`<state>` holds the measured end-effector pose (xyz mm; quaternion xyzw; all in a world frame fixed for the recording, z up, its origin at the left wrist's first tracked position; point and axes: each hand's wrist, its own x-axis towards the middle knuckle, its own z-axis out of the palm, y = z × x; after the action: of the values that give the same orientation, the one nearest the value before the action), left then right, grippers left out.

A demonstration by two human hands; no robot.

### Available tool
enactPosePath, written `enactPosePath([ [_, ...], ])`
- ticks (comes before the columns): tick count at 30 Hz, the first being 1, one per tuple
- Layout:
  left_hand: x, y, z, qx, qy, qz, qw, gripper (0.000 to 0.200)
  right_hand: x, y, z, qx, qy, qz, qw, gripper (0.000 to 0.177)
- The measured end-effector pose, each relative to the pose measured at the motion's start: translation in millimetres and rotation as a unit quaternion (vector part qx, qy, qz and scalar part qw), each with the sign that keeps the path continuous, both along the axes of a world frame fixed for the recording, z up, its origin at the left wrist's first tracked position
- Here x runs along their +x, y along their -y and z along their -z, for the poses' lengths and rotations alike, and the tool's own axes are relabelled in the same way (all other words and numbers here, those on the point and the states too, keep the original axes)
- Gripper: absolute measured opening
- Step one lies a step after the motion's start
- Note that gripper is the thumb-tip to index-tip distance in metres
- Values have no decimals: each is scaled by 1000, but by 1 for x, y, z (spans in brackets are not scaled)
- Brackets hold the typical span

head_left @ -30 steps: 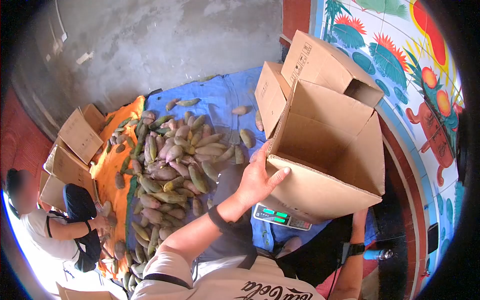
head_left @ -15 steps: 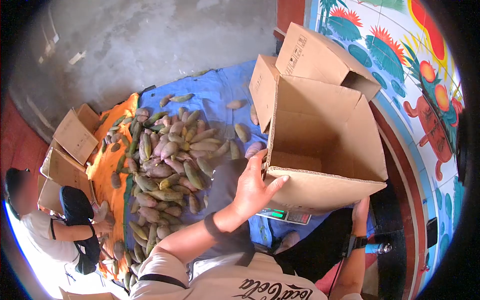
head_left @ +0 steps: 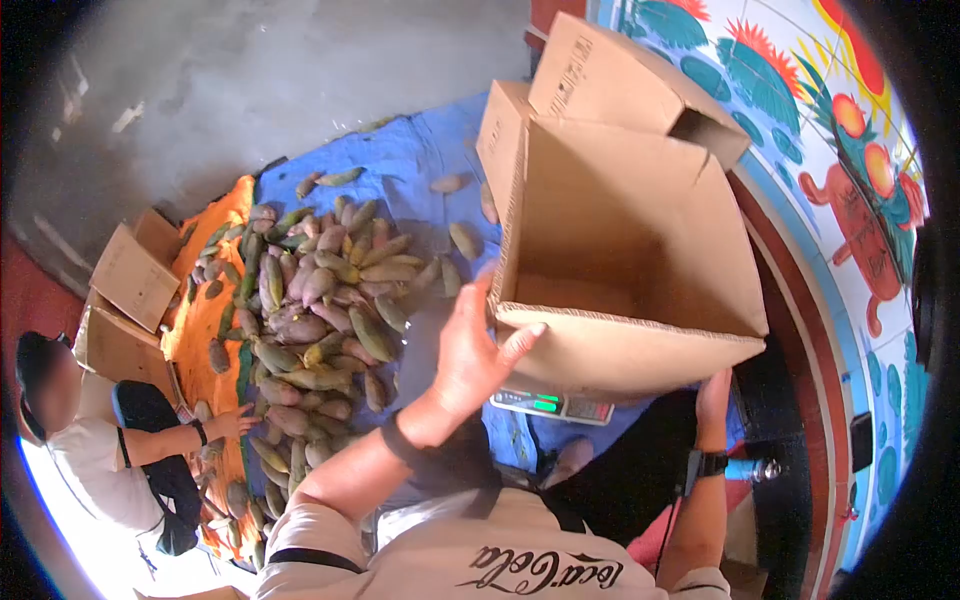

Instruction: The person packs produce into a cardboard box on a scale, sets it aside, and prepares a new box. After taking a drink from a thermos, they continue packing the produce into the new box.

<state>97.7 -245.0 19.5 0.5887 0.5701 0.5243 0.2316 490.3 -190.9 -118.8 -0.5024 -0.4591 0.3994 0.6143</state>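
Note:
An open, empty cardboard box (head_left: pixel 630 350) stands in front of me, above a digital scale (head_left: pixel 550 405) with green lit digits. My left hand (head_left: pixel 470 350) grips the box's near left corner, thumb over the rim and fingers along the outer side. Lower on the right side, my right hand (head_left: pixel 713 400) is against the box, its fingers mostly hidden behind the cardboard. To the left of the box lies a big heap of green and purplish, elongated produce (head_left: pixel 320 290) on a blue tarp (head_left: pixel 410 150).
More cardboard boxes (head_left: pixel 610 85) stand behind the held box, by the painted wall (head_left: pixel 780 60). At far left a seated co-worker (head_left: pixel 100 460) reaches toward the heap from an orange cloth (head_left: pixel 205 340), with open boxes (head_left: pixel 130 280) behind. A bottle (head_left: pixel 750 469) is at right.
The view has shifted, so most things appear farther left and higher. The co-worker's hand has moved toward the heap, fingers spread. My hands keep the same hold on the box.

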Motion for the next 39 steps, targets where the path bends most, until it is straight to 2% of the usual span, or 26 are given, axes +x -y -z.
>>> enactPosePath([
  [1,-2,1,0,-7,-6,7,1000,73,8,-2,7,13,-7,0,1000,44],
  [3,-7,-3,10,1,25,38,999,74,-17,10,-23,9,50,13,999,45],
  [4,-7,-3,11,-1,45,44,998,74,-11,8,-21,-27,51,5,998,42],
  [5,-12,-2,7,-27,15,82,996,62,-9,8,-21,-32,55,8,998,42],
  [8,-13,1,-2,-70,75,123,987,62,-12,8,-22,-1,65,27,997,40],
  [10,-14,2,4,-62,114,121,984,71,-16,9,-25,0,55,34,998,39],
  [11,-16,2,10,-63,115,120,984,71,-17,9,-27,3,43,41,998,38],
  [13,-20,0,27,-73,50,107,990,75,-14,10,-25,-16,26,40,999,37],
  [15,-19,-4,35,-89,71,132,985,75,-19,11,-28,-36,10,39,999,35],
  [17,-17,-8,37,-104,93,156,978,75,-29,10,-31,-4,3,79,997,32],
  [19,-16,-14,35,-118,103,184,970,72,-25,10,-32,-11,29,76,997,31],
  [20,-18,-17,35,-118,104,184,970,72,-22,10,-32,-19,53,74,996,31],
  [22,-24,-25,40,-117,26,142,983,69,-14,8,-21,-3,82,67,994,31],
  [25,-33,-32,48,-116,82,156,977,69,-5,6,-4,17,137,72,988,31],
  [26,-30,-27,39,-127,77,145,978,54,-8,8,-7,22,163,82,983,32],
  [31,-32,-16,47,-139,102,133,976,54,-18,10,-21,0,144,69,987,33],
  [32,-34,-15,48,-141,98,142,975,59,-16,12,-21,-2,143,66,988,33],
  [36,-29,-6,48,-125,104,148,976,63,-11,10,-19,-3,134,51,990,44],
  [38,-27,-3,50,-110,114,148,976,63,1,7,-16,-76,73,-7,994,43],
  [39,-26,-3,51,-97,104,150,978,64,-1,8,-16,-78,74,-9,994,43],
])
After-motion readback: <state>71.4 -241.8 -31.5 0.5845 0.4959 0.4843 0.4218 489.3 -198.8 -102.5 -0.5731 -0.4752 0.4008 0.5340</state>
